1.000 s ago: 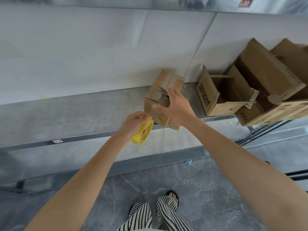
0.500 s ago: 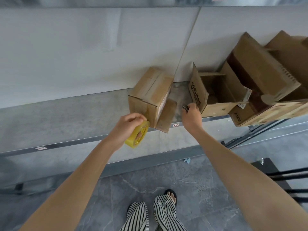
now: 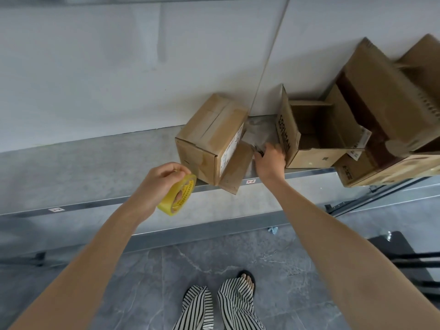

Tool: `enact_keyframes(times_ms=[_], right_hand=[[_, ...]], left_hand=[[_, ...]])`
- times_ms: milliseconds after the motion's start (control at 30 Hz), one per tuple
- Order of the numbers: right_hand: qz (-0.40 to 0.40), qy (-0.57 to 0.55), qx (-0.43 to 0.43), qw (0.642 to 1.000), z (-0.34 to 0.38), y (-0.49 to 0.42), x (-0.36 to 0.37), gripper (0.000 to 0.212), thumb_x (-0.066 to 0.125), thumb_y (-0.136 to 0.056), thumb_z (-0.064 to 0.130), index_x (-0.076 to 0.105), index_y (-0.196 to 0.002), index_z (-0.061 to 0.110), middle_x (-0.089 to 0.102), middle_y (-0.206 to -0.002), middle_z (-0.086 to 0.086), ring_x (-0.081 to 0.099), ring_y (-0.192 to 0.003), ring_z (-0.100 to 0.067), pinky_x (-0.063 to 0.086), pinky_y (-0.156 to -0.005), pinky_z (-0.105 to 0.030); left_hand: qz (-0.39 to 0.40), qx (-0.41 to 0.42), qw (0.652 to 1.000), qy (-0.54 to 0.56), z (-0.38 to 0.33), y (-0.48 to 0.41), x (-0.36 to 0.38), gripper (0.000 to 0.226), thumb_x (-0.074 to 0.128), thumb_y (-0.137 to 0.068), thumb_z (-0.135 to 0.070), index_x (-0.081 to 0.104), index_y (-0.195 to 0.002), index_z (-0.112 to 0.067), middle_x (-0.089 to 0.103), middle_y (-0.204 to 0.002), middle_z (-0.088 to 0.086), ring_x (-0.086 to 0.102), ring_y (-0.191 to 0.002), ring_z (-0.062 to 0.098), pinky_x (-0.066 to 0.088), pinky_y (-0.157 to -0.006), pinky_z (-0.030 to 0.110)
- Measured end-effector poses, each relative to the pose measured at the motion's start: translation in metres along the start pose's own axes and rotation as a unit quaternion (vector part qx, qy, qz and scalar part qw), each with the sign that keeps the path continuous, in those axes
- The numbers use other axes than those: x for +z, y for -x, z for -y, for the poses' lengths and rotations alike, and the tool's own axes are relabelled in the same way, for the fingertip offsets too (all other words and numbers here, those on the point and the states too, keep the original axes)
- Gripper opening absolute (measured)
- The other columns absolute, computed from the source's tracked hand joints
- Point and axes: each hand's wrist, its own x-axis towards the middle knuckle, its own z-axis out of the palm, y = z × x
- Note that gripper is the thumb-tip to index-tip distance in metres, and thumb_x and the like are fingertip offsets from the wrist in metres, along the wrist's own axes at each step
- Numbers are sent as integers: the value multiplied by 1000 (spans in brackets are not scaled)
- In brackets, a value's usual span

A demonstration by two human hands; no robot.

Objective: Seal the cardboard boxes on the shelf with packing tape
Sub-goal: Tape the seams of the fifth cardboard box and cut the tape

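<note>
A dark item (image 3: pixel 260 152) by the right hand (image 3: pixel 270 160) is too small to identify; that hand's fingertips curl out of sight. Stacked boxes (image 3: pixel 381 91) run off the right edge.

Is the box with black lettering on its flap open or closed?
Open. The lettered box has its flaps spread apart, and its brown inside walls show; no tape closes it.

Storeroom, metal shelf (image 3: pixel 100 203), cardboard boxes (image 3: pixel 212 136)
</note>
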Motion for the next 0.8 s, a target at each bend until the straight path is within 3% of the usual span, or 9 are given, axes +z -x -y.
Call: enact_keyframes(times_ms=[133, 200, 267, 333, 400, 500, 700, 800], right_hand=[[-72, -146, 1, 987, 33, 14, -10, 28, 40, -100, 22, 56, -122, 12, 54, -123, -9, 52, -111, -22, 43, -94, -30], [-56, -236, -4, 970, 57, 25, -12, 34, 43, -98, 33, 51, -127, 16, 51, -127, -6, 51, -106, -14, 43, -88, -29], [-4, -293, -18, 956, 79, 37, -13, 57, 51, -92, 46, 37, -140, 19, 43, -139, -4, 46, -116, -14, 37, -91, -27], [48, -308, -23, 950, 93, 45, -11, 81, 60, -86, 52, 20, -149, 21, 33, -150, -2, 37, -132, -19, 30, -97, -28], [89, -299, -20, 950, 100, 48, -9, 91, 65, -83, 49, 11, -151, 23, 28, -153, -1, 31, -138, -21, 30, -105, -32], [128, -280, -29, 951, 102, 46, -8, 92, 65, -85, 43, 6, -152, 23, 30, -153, -2, 31, -138, -21, 30, -110, -38], [185, -275, -29, 943, 99, 38, -15, 87, 64, -87, 40, 8, -152, 25, 39, -148, 0, 47, -128, -22, 42, -103, -48], [202, -311, -11, 929, 100, 38, -15, 85, 66, -86, 34, 12, -150, 25, 41, -146, -1, 49, -126, -22, 44, -101, -51]], left_hand=[[-18, 11, 999, -24, -5, 3, -9, 26, 54, -93, -10, 70, -78, -23, 64, -78, 13, 56, -53, 17, 47, -58, 26], [-34, 22, 998, -57, -8, 2, -13, 23, 54, -93, -12, 69, -81, -24, 65, -83, 7, 58, -69, 17, 45, -68, 30], [-39, 33, 996, -67, -12, 3, -18, 23, 54, -93, -12, 69, -81, -25, 66, -84, 4, 58, -76, 18, 44, -72, 31], [-43, 42, 996, -69, -16, 5, -25, 25, 54, -93, -12, 68, -79, -26, 65, -81, 3, 58, -74, 17, 44, -71, 30], [-47, 51, 994, -80, -17, 7, -34, 25, 54, -93, -13, 68, -79, -27, 65, -81, 1, 58, -72, 12, 46, -68, 26], [-41, 60, 995, -76, -16, 10, -45, 26, 54, -94, -14, 69, -78, -28, 65, -79, -1, 59, -59, 1, 47, -56, 15], [-12, 55, 994, -96, -8, 13, -55, 31, 54, -93, -18, 70, -76, -38, 67, -83, -8, 59, -79, 11, 45, -69, 26], [16, 58, 993, -97, -6, 14, -54, 29, 54, -93, -18, 70, -78, -37, 67, -75, -14, 60, -71, 5, 46, -64, 19]])
